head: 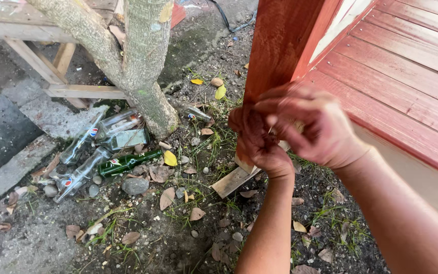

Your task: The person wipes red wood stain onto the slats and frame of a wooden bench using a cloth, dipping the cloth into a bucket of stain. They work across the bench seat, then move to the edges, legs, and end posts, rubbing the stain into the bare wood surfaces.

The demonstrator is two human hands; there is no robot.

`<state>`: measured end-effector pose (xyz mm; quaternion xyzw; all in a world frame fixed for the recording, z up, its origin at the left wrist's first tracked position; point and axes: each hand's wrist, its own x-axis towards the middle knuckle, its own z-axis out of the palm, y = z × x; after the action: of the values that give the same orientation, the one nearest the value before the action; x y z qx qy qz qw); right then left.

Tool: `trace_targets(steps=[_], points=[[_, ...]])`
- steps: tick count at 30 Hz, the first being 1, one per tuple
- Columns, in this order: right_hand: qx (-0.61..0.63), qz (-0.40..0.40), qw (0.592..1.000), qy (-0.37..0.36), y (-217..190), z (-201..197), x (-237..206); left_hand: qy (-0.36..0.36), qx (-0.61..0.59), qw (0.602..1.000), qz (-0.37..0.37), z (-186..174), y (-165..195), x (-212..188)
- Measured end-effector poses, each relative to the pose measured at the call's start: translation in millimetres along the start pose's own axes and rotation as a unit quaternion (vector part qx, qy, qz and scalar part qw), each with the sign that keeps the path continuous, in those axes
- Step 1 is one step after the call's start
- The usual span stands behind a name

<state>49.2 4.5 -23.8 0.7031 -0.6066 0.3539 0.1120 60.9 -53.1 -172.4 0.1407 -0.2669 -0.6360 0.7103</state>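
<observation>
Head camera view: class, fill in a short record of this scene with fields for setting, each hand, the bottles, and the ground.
Setting: outdoors, beside a red wooden post and a red plank deck
Left hand: curled against the foot of the post
Right hand: fingers bent, pressed close to the left hand; what they pinch is hidden
Bottles: several clear glass bottles and one green glass bottle lying at the base of a tree trunk
Ground: dirt with dry leaves, stones, sparse grass, a wood offcut

Bare dirt ground (41, 243) carrying scattered dry leaves (167, 197), grass tufts, small stones (135, 185), lying beside the tree trunk (145, 76) a green glass bottle (128, 162) among clear bottles (79, 175), a wooden offcut (233, 180) resting by the red post (280, 45).
</observation>
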Motion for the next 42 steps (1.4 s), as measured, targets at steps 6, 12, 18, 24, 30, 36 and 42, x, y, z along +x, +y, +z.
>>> trace_targets(steps=[6, 12, 18, 24, 30, 36, 42], points=[[-0.033, 0.050, 0.998, -0.003, 4.5, 17.8, -1.6, 0.153, -0.150, 0.971, -0.109, -62.0, -57.0, 1.5], [-0.047, 0.088, 0.993, -0.066, 11.7, 7.4, 1.6, 0.163, -0.203, 0.955, -0.142, -63.7, -56.2, 1.1], [-0.064, -0.009, 0.995, -0.074, 18.2, 6.3, 3.9, 0.152, -0.132, 0.972, -0.120, -45.5, -41.1, -18.1], [-0.044, 0.029, 0.996, -0.067, 14.6, 6.3, 2.7, 0.253, -0.119, 0.949, -0.145, -86.8, -77.9, -1.2], [-0.024, 0.058, 0.996, -0.067, 12.7, 4.3, 1.6, 0.301, -0.089, 0.921, -0.232, -132.2, -91.8, 19.3], [-0.033, 0.042, 0.997, -0.056, 13.5, 5.1, -0.5, 0.275, -0.068, 0.923, -0.260, -135.7, -89.9, 6.2], [-0.039, 0.047, 0.996, -0.062, 13.5, 6.0, 0.7, 0.240, -0.032, 0.923, -0.300, -126.3, -78.2, -24.3]])
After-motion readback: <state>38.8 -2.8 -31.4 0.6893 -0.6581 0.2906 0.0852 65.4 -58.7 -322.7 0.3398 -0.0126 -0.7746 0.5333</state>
